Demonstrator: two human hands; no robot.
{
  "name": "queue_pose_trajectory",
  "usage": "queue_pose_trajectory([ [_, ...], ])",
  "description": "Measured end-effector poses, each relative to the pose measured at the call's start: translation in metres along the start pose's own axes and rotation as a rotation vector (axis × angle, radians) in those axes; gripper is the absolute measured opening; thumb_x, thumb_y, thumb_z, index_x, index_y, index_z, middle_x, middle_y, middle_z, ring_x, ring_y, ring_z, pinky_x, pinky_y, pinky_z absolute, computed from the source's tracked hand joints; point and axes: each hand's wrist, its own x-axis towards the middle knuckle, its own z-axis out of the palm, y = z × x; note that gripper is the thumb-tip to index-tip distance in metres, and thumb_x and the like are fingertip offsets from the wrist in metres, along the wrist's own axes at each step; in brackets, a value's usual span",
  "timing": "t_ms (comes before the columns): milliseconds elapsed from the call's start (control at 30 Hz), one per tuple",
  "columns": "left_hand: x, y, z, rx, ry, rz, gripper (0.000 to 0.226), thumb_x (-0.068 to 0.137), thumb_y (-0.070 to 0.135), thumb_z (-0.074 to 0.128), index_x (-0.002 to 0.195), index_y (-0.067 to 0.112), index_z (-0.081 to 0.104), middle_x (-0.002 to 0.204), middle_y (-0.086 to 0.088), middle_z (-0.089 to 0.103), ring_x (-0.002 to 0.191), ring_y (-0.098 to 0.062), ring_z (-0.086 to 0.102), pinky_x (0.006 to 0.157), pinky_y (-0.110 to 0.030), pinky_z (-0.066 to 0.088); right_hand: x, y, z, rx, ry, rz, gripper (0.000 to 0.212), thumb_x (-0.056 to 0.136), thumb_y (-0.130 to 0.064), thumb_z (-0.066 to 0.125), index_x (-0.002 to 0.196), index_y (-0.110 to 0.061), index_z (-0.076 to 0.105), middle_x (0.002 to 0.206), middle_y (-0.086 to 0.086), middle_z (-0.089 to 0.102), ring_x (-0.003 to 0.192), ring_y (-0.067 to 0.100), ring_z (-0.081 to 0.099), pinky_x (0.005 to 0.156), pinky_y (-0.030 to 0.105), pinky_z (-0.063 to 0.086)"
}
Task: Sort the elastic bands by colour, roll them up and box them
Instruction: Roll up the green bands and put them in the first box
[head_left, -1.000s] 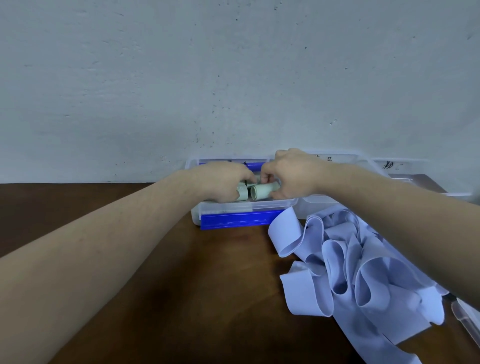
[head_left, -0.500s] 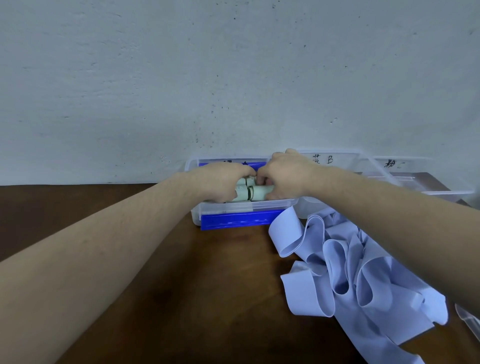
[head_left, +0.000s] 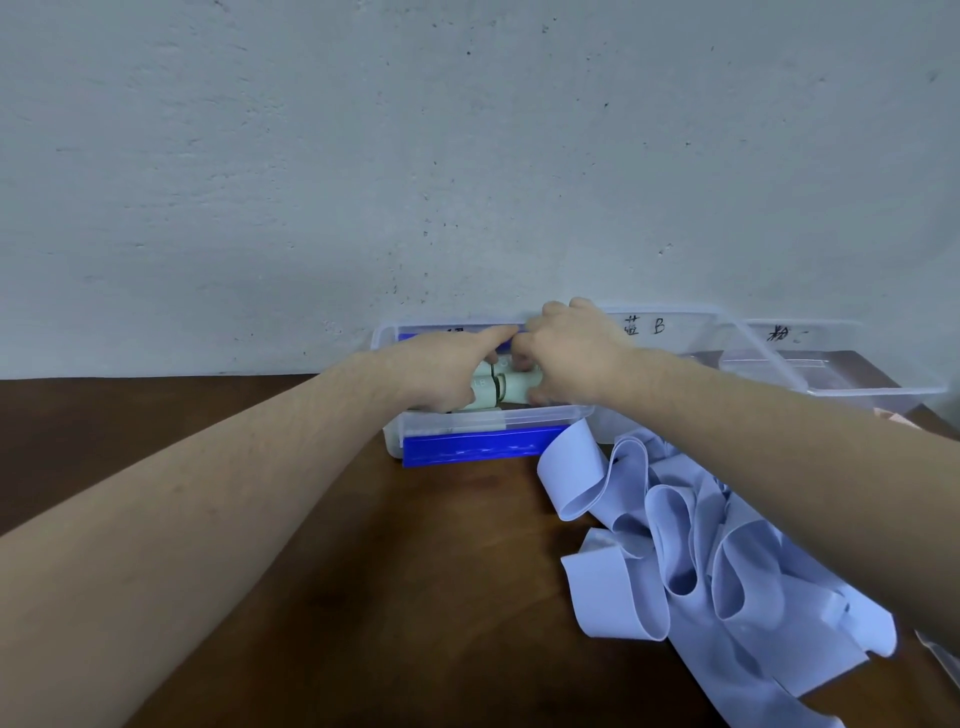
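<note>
Left hand inside the clear box, index finger extended, remaining fingers curled on a pale green roll. Right hand also in the box, fingers curled round the adjoining pale green roll. Rolls touching end to end. Box on worktop, against wall. Loose lavender bands heaped right of box. Two further clear boxes right of it.
</note>
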Motion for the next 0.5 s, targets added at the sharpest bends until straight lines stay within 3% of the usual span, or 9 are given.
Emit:
queue_pose_trajectory([
  [133,-0.0004,0.0003,0.0017,0.008,0.002,0.007,0.091,0.090,0.008,0.063,0.156,0.035,0.006,0.147,0.010,0.048,0.084,-0.011,0.058,0.067,-0.023,0.046,-0.0003,0.0008,0.0000,0.091,-0.035,0.004,0.033,0.083,-0.045,0.066,0.112,-0.031,0.058,0.112,-0.008,0.065,0.111,0.019,0.052,0.082,0.034,0.028],
  [300,-0.0003,-0.0009,0.0017,0.006,0.000,0.017,0.084,0.089,0.008,0.062,0.154,0.035,0.014,0.141,0.005,0.054,0.078,-0.009,0.056,0.067,-0.026,0.047,-0.0022,0.0025,-0.0036,0.079,-0.044,0.020,0.032,0.084,-0.048,0.064,0.112,-0.033,0.060,0.107,-0.008,0.065,0.111,0.019,0.052,0.083,0.036,0.027],
  [367,-0.0009,0.0001,0.0014,0.021,0.011,0.024,0.081,0.089,0.008,0.062,0.153,0.033,0.019,0.138,0.004,0.055,0.086,-0.012,0.059,0.069,-0.027,0.048,-0.0025,0.0007,-0.0049,0.034,-0.033,0.028,0.031,0.086,-0.048,0.062,0.114,-0.034,0.061,0.108,-0.007,0.064,0.112,0.019,0.051,0.087,0.037,0.029],
  [500,-0.0055,0.0016,-0.0008,0.016,0.046,0.049,0.074,0.089,0.014,0.063,0.151,0.032,0.028,0.137,0.005,0.055,0.108,-0.017,0.059,0.088,-0.036,0.052,-0.0060,0.0007,-0.0061,0.051,-0.010,0.058,0.038,0.081,-0.053,0.066,0.115,-0.036,0.062,0.110,-0.009,0.065,0.112,0.019,0.051,0.090,0.039,0.031],
])
